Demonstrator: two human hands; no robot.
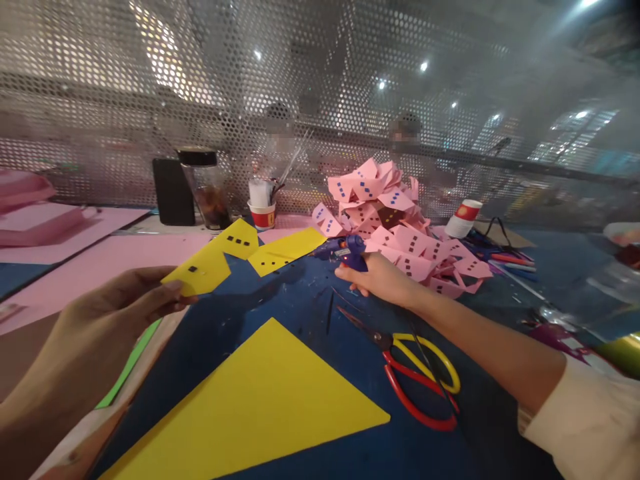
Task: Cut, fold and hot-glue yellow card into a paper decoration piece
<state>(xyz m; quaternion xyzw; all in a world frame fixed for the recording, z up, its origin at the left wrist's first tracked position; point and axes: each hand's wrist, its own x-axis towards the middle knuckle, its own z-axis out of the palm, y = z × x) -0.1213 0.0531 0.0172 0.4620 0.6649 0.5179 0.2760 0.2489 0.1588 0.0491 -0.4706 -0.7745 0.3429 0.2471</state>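
My left hand (107,313) pinches the corner of a folded yellow paper piece (213,261) with small black squares, holding it up over the blue table (310,313). My right hand (375,277) reaches forward and is wrapped round a blue glue gun (350,250) with a small red light, resting on the table beside a pile of pink folded pieces (400,230). A second yellow piece (285,250) lies just left of the gun. A large yellow paper triangle (260,407) lies flat near me.
Scissors with red and yellow handles (417,373) lie under my right forearm. Pink sheets (100,260) cover the left. A dark jar (205,187), a black block (173,192) and paper cups (263,207) stand by the perforated metal screen (320,100). Pens (510,263) lie right.
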